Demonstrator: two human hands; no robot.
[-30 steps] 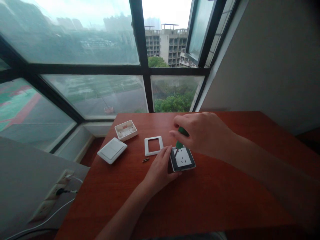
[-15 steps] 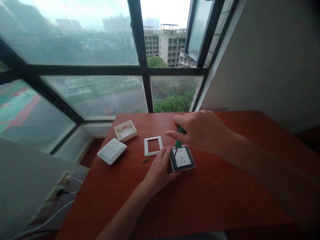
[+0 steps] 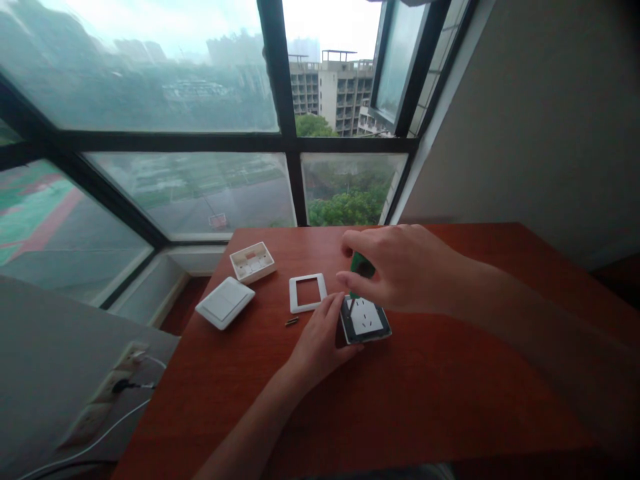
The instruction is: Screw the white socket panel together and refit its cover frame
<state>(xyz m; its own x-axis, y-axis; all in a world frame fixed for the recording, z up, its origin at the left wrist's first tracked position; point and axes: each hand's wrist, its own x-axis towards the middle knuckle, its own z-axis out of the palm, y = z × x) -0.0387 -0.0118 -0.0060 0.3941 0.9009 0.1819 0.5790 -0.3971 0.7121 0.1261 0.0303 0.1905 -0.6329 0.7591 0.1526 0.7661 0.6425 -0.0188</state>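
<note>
A wall socket with a white face and dark rim lies on the red-brown table. My left hand rests against its left edge, fingers curled round the side, holding it still. My right hand hovers just above the socket's far corner, closed on the green handle of a screwdriver. Its thin shaft points down onto the socket's upper left corner.
A white frame, a small dark screw, a white switch plate and an open white back box lie left of the socket. The window is behind the table, a wall on the right, a power strip at lower left.
My right hand has turned on the screwdriver handle, its fingers shifting round it. The left hand and the socket have stayed in place.
</note>
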